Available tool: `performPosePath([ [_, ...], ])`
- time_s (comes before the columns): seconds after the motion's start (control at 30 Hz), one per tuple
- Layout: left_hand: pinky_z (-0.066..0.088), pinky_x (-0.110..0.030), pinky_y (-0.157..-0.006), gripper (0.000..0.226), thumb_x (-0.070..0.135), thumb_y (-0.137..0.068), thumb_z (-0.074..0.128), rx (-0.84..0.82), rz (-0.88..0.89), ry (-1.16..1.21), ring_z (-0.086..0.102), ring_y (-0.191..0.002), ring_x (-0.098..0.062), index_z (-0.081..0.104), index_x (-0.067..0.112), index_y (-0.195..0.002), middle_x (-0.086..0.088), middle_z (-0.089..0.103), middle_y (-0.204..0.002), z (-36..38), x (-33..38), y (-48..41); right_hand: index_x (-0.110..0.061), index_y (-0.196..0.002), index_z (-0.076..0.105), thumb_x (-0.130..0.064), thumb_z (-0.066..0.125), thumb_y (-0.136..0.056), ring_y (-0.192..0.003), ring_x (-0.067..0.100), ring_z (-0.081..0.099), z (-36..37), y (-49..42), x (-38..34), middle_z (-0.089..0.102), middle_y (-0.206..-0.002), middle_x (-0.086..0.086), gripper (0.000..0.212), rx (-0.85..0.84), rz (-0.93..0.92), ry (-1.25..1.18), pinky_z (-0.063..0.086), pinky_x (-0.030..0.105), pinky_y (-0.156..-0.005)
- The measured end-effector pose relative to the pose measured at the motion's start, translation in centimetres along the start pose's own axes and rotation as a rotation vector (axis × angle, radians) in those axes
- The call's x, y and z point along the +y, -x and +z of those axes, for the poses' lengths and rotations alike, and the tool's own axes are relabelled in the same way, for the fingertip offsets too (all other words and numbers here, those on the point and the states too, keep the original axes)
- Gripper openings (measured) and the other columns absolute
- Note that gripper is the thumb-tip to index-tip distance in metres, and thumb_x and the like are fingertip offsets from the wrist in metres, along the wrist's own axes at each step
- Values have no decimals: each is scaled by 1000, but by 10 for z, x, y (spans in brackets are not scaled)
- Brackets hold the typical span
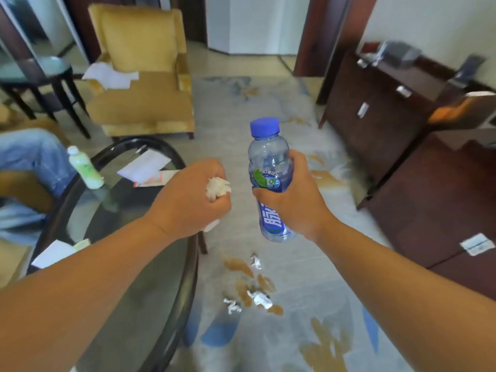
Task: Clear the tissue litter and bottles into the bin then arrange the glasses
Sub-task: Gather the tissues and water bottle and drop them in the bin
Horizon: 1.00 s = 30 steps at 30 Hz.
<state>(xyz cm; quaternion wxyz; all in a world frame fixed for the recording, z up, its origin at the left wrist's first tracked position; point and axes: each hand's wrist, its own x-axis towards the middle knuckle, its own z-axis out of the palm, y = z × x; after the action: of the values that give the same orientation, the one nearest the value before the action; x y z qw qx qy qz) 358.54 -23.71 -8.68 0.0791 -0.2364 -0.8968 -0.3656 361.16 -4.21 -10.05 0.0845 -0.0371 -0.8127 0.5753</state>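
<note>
While one bottle [271, 181] is held, three wads [232, 306] [259, 298] [255, 262] lie.

Both your forearms bare, extended forward from lower corners, converging toward centre. Your left hand [188, 200] fisted, back of hand up, fingers curled tight round tissue wad [218, 187]. Your right hand [291, 202] level with it, just beside, wrapped round mid-body of upright bottle [268, 154], thumb across label.
</note>
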Motion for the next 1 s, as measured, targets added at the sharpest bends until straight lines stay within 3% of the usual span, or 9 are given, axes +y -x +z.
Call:
performPosePath([
  [0.13,33,-12,-57,19,14,-76,68,5,102,-22,45,-64,-10,51,20,-78,8,50,-71,42,92,-16,-30,-117,41,-11,81,-69,-82,4,66,-102,47,-1,63,-100,-11,65,124,-18,5,55,26,-73],
  [0.27,37,-23,-60,17,27,-69,60,-29,253,23,45,-68,-16,54,14,-78,-1,56,-73,92,182,-35,-31,-113,39,-10,81,-69,-76,-6,62,-197,90,1,60,-95,-14,64,273,-14,41,48,10,-63],
  [0.4,38,-30,-60,19,30,-65,58,-103,362,100,44,-64,-14,53,16,-76,0,54,-68,145,263,-50,-33,-116,40,-17,81,-69,-83,1,64,-280,130,10,62,-97,-15,65,441,29,65,52,22,-73],
  [0.5,36,-25,-55,17,27,-65,59,-166,487,138,42,-61,-13,51,16,-75,0,53,-65,184,313,-60,-33,-116,40,-16,81,-69,-83,0,64,-328,156,20,62,-97,-16,64,558,61,63,52,22,-73],
  [0.6,33,-19,-55,15,25,-66,61,-261,614,183,44,-63,-6,48,22,-72,5,50,-67,221,361,-71,-34,-116,38,-18,81,-70,-83,-4,63,-370,186,27,61,-97,-17,65,679,108,104,48,13,-68],
  [0.77,38,-31,-63,14,23,-70,63,-393,817,297,46,-67,-14,51,17,-75,4,53,-74,279,456,-75,-37,-116,37,-23,81,-70,-85,1,64,-434,247,34,60,-98,-19,65,950,217,187,51,21,-72],
  [0.87,41,-35,-62,16,14,-74,68,-501,939,361,50,-67,-18,52,15,-76,4,54,-75,312,507,-64,-36,-117,36,-25,81,-71,-83,2,64,-465,284,35,59,-98,-19,65,1102,283,228,51,19,-68],
  [1.0,42,-36,-62,15,17,-74,67,-619,1066,410,52,-71,-19,51,16,-76,4,54,-75,352,564,-40,-37,-115,36,-24,80,-71,-81,-4,63,-497,333,41,59,-98,-19,64,1251,351,252,48,16,-66],
])
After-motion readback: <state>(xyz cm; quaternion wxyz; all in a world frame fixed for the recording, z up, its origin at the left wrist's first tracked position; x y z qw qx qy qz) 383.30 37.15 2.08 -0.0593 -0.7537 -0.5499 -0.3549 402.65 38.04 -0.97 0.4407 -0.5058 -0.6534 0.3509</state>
